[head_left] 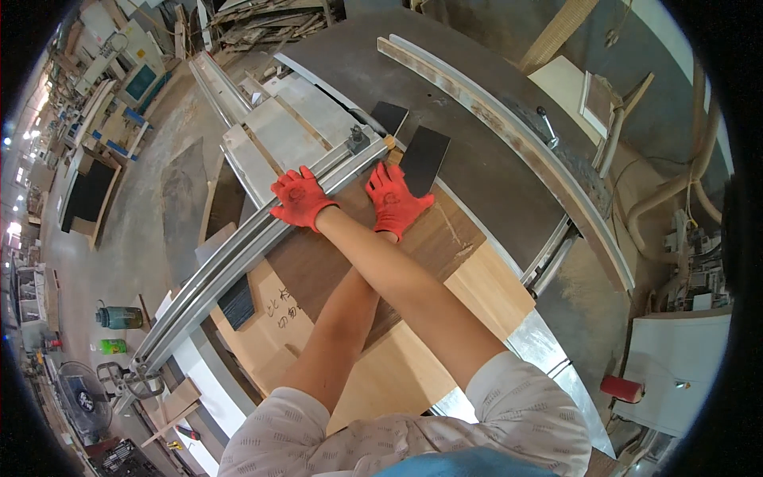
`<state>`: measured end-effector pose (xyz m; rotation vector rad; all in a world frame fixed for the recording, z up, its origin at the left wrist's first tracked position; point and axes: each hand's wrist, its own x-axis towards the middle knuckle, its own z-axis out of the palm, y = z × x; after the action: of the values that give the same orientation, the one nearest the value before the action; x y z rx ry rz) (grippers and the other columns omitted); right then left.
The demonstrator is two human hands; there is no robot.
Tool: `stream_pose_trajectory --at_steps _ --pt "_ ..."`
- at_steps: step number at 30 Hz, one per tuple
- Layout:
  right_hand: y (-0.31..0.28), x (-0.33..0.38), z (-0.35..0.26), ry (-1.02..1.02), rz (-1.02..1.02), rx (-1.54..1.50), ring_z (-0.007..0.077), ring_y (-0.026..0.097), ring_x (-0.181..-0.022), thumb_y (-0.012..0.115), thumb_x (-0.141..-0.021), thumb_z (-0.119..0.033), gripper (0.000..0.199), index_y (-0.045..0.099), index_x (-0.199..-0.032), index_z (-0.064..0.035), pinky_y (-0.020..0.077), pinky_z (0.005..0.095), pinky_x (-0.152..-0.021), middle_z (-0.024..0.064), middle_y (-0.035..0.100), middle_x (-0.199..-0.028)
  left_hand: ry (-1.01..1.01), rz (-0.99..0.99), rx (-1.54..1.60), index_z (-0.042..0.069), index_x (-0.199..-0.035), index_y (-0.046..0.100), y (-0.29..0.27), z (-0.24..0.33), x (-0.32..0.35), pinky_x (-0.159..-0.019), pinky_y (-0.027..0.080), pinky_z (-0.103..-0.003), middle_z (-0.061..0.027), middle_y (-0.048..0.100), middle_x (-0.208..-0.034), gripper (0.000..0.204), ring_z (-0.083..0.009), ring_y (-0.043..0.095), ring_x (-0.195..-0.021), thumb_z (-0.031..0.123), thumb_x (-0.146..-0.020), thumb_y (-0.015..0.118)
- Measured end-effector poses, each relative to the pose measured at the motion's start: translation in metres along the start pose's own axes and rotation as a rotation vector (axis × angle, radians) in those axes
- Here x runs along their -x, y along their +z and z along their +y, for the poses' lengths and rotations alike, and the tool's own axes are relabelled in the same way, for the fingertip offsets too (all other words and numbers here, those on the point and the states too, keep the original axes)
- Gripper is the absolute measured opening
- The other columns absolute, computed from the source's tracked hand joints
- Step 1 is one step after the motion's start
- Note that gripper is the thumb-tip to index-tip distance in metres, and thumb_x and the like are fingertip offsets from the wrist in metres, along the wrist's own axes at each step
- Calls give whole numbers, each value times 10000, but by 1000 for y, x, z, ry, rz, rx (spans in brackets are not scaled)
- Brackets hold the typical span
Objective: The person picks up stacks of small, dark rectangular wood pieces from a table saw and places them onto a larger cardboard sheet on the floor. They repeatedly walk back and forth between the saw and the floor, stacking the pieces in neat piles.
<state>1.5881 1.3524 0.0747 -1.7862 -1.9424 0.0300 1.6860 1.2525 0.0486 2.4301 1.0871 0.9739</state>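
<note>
My forearms cross, the right one over the left. My left hand [395,203], in a red glove, lies on a dark brown wooden board [318,266] with its fingers stretched out and thumb apart. Next to it is a black rectangular panel piece [426,159], and a second black piece [389,118] lies just beyond. My right hand [302,199], also red-gloved, is closed over a long aluminium fence rail [246,238] that runs diagonally across the sliding saw table. A small dark clamp-like stop [358,141] sits on the rail near its far end.
A pale wooden board [413,358] lies under the brown one. A dark machine table [493,191] extends to the right, with a long curved-looking fence [509,131] across it. A bottle [119,317] and a fan [83,401] are at left. Scrap wood [270,24] is piled at the back.
</note>
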Motion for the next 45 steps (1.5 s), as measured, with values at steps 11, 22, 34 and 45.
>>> stream_pose_trajectory --at_steps 11,22,34,45 --pt "30 -15 18 22 -44 -18 305 464 -1308 604 -897 -518 524 637 -1244 -127 91 556 -1232 109 585 -1299 -68 -61 -1 48 -1226 495 -1 -10 -13 -1083 286 -543 -248 486 -1391 892 -395 403 -1333 535 -569 851" --pt "35 -28 23 33 -100 -13 308 454 -1308 609 -892 -508 529 624 -1255 -123 82 571 -1227 103 576 -1296 -101 -100 4 23 -1275 493 2 -18 -26 -1090 283 -555 -264 471 -1428 956 -403 390 -1357 568 -576 849" --pt "43 -34 29 30 -82 -83 311 459 -1302 636 -877 -495 525 644 -1232 -109 90 566 -1229 114 591 -1277 -93 -10 -16 56 -1217 495 11 -24 -31 -1078 293 -558 -242 500 -1375 893 -402 414 -1324 529 -558 867" --pt "38 -39 36 3 -119 -63 331 450 -1320 629 -885 -482 527 626 -1266 -119 130 583 -1213 127 584 -1311 -109 -39 28 37 -1226 493 15 -26 -36 -1080 295 -570 -255 487 -1385 898 -417 408 -1329 525 -572 870"
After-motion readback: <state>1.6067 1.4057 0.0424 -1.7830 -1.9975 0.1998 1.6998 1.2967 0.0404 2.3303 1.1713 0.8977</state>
